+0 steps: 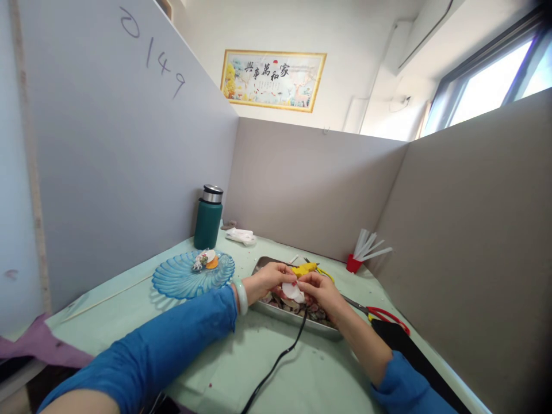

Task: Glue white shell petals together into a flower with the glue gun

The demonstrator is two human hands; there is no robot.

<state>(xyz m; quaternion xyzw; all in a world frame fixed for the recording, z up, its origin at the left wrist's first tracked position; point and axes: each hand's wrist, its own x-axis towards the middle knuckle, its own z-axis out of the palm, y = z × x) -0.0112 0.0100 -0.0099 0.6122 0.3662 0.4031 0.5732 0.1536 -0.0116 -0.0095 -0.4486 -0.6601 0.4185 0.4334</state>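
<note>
A thin, rounded white shell piece point(293, 293) is held up over a metal tray point(297, 324), with a small red spot near its upper edge. My left hand point(272, 280) pinches this piece from the left. From the other side, my right hand point(322, 292) has its fingertips closed together at the red spot; what they grip is too small to make out. Many shells point(317, 313) lie in the tray below both hands. Just behind my fingers rests a yellow hot glue gun point(305, 268), partly hidden. A black cord point(280, 362) runs from the tray toward me.
To the left, a blue scalloped plate point(172, 280) bears shells, beside a green thermos point(207, 218). White wrapping point(240, 236) lies farther back. On the right are a red cup point(354, 264) with glue sticks, red-handled scissors point(390, 316) and a black board point(409, 356). Grey partitions point(319, 184) enclose the table.
</note>
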